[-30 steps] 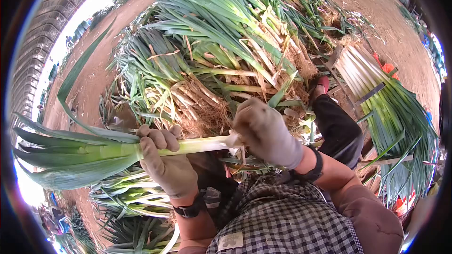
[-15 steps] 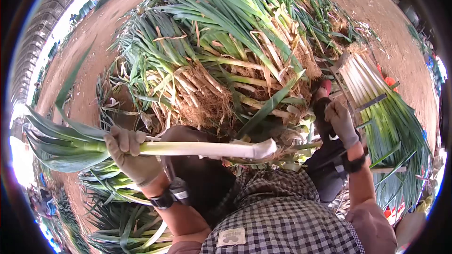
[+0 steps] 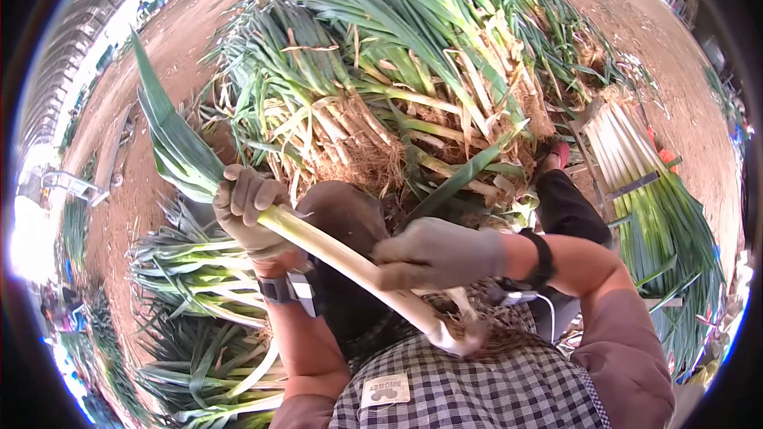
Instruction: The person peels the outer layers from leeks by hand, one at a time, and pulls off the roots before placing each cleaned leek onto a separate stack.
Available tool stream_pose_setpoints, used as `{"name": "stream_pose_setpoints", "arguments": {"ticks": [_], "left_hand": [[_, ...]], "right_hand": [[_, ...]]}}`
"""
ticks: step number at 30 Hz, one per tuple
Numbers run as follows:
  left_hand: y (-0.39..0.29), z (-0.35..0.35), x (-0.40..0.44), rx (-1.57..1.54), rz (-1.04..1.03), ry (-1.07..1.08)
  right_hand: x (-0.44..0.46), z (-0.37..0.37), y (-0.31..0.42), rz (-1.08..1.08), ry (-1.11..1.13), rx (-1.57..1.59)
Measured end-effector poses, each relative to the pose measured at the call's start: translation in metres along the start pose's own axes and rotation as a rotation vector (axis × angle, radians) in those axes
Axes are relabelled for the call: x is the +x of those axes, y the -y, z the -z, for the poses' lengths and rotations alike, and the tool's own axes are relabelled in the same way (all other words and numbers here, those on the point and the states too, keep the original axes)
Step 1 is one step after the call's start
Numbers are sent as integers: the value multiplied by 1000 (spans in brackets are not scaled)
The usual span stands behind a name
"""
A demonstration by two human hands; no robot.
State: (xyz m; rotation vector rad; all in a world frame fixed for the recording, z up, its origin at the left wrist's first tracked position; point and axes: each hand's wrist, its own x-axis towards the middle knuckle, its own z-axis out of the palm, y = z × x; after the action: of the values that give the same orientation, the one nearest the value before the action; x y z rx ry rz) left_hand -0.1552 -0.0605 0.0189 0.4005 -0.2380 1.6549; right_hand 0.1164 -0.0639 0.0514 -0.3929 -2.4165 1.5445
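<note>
At the lower left of the frame, a loose pile of leeks (image 3: 199,262), pale stems toward the middle, leaves splayed left. Above and just right, the left hand (image 3: 248,210), gloved, fingers wrapped round one leek (image 3: 322,253) at the join of green leaf and pale stalk. Leaves of that leek toward the upper left, stalk slanting down through the centre, roots at lower centre in front of a checked apron (image 3: 477,381). Probably light for its length, stiff along the stalk, floppy and easily bent at the leaves; outer skin likely smooth and slippery, apt to tear or bruise under hard pinching. Best held near the leaf base, as here, leaving the root end free. At upper centre, a big heap of leeks (image 3: 413,48), brown roots and dry skins on. At centre, the right hand (image 3: 437,256), gloved, fingers curled in against the lower stalk; hard to tell whether pinched tight or only resting there; a pale strip (image 3: 463,302) beneath, toward the roots. At the right of the frame, a neat bundle of leeks (image 3: 668,214), leaves toward the lower right, a dark band (image 3: 633,185) across the stems.
</note>
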Motion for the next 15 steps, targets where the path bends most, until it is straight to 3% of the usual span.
{"name": "stream_pose_setpoints", "arguments": {"ticks": [3, 5, 7, 8, 10, 12, 13, 15], "left_hand": [[-38, 27, -4, 38, -48, -77], [-51, 43, -9, 168, -154, -86], [-51, 51, -13, 228, -155, -140], [-55, 62, -15, 286, -199, -190], [-65, 67, -19, 311, -202, -266], [-70, 71, -22, 328, -209, -174], [-67, 67, -22, 357, -207, -141], [-14, 22, -22, 754, -442, -483]], "right_hand": [[-55, 4, 4, -153, -8, 151], [-109, 14, 1, -148, -110, -131], [-157, 30, 21, -357, 23, -146], [-176, 31, 27, -364, 21, -145], [-212, 29, 36, -378, -334, -13], [-232, 21, 41, -382, -702, 135], [-215, 38, 26, -833, -237, -213], [-192, 11, -14, -791, -352, -1222]]}}
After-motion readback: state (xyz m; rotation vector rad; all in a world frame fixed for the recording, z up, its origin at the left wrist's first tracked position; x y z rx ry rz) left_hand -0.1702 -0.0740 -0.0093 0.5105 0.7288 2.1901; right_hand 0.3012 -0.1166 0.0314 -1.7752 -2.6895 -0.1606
